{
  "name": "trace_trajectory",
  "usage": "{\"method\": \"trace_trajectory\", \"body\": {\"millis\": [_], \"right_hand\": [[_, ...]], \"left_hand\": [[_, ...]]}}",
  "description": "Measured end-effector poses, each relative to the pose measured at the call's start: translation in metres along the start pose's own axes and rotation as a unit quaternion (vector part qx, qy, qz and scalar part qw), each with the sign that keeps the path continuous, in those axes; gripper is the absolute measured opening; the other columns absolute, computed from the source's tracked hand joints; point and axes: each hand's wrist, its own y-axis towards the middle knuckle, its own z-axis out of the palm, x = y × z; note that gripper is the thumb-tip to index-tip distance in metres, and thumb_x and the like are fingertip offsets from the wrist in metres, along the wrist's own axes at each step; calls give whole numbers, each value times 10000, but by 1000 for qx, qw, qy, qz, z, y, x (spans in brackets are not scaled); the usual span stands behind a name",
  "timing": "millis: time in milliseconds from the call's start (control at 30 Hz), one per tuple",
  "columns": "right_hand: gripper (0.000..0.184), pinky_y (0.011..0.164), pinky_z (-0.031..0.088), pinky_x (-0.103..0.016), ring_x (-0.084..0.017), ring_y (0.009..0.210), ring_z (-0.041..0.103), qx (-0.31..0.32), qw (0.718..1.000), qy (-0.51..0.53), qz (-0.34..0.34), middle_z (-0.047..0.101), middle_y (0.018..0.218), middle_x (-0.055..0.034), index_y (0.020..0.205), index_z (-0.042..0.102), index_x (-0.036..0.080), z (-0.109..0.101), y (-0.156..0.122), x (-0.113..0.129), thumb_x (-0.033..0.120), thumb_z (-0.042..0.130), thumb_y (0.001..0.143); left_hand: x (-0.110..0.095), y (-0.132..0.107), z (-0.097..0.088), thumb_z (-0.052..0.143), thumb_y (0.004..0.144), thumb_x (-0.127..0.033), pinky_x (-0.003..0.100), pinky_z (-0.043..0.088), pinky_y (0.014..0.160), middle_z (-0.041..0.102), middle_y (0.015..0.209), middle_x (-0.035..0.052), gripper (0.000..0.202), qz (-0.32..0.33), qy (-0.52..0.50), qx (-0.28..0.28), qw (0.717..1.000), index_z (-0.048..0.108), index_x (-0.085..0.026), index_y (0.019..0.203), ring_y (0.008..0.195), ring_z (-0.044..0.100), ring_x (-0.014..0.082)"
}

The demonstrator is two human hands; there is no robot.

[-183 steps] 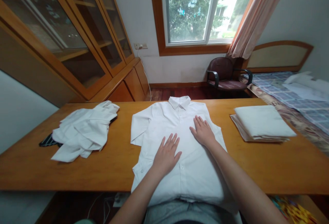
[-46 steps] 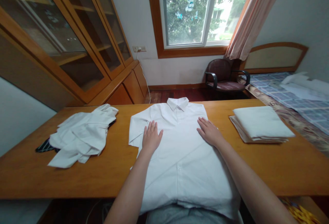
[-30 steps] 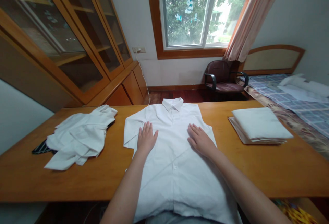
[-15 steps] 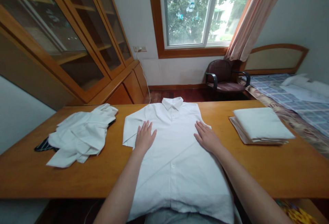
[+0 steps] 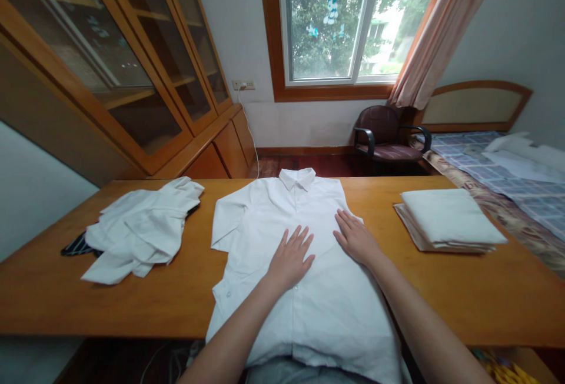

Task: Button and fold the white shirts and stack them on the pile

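A white button-up shirt point(image 5: 265, 225) lies front up on the wooden table, its collar at the far edge and its hem hanging over the near edge. My left hand point(image 5: 290, 257) rests flat on the middle of the shirt front, fingers spread. On the right side of the chest, my right hand point(image 5: 354, 236) lies flat with its fingers stretched out. The sleeve on the left is folded back on itself, and a buttoned cuff point(image 5: 227, 293) shows beside the shirt's lower left side. The sleeve on the right is mostly hidden.
Crumpled white clothing point(image 5: 145, 228) with a dark striped piece under it lies on the table's left. A folded stack of pale cloth point(image 5: 450, 216) sits at the right. Beyond the wooden table point(image 5: 39, 290) stand a chair point(image 5: 382, 131), a bed and a glass-fronted cabinet.
My left hand has moved right across the shirt, from the left chest to the middle. The cuff at the lower left now shows. My right hand has stayed in place.
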Motion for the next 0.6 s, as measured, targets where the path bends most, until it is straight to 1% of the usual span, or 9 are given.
{"method": "trace_trajectory", "body": {"millis": [100, 267, 367, 500, 600], "right_hand": [[575, 1172, 296, -474, -282, 1460, 306, -3, 1000, 3, -4, 347, 1572, -127, 1493, 408, 138, 0, 0, -1, 438, 362, 1005], [569, 1167, 306, -477, -284, 1459, 309, -4, 1000, 2, -5, 358, 1566, -129, 1492, 412, 144, -2, 0, -1, 430, 371, 1002], [571, 1165, 309, -480, -285, 1456, 316, -2, 1000, 2, -3, 357, 1567, -127, 1493, 409, 145, -2, 0, -1, 434, 366, 1003], [581, 1173, 297, -476, -282, 1455, 317, 5, 1000, 0, -1, 345, 1574, -124, 1493, 408, 136, 0, 0, -2, 449, 354, 1006], [582, 1170, 299, -482, -280, 1454, 319, 6, 1000, 0, -3, 340, 1578, -109, 1501, 398, 159, 1, 0, -5, 464, 348, 1007]], "left_hand": [[7, -5, 2, 363, 1001, -461, 476, 180, 1233, 291, 1611, 45, 563, -5, 0, 1, 1000, 351, -230, 1514, 1504, 208, 218], [29, -17, 1, 376, 996, -453, 470, 194, 1229, 308, 1603, 62, 574, -42, 2, -3, 999, 338, -220, 1520, 1499, 229, 224], [47, -23, 1, 373, 999, -431, 470, 228, 1219, 353, 1582, 70, 542, -90, 0, -4, 996, 388, -212, 1495, 1479, 283, 230], [80, -31, -2, 388, 992, -412, 488, 276, 1197, 392, 1555, 102, 521, -163, 11, -9, 987, 463, -169, 1447, 1459, 328, 263], [99, -37, -3, 412, 979, -407, 494, 298, 1184, 420, 1536, 122, 509, -188, 15, -26, 982, 498, -162, 1418, 1445, 354, 277]]}}
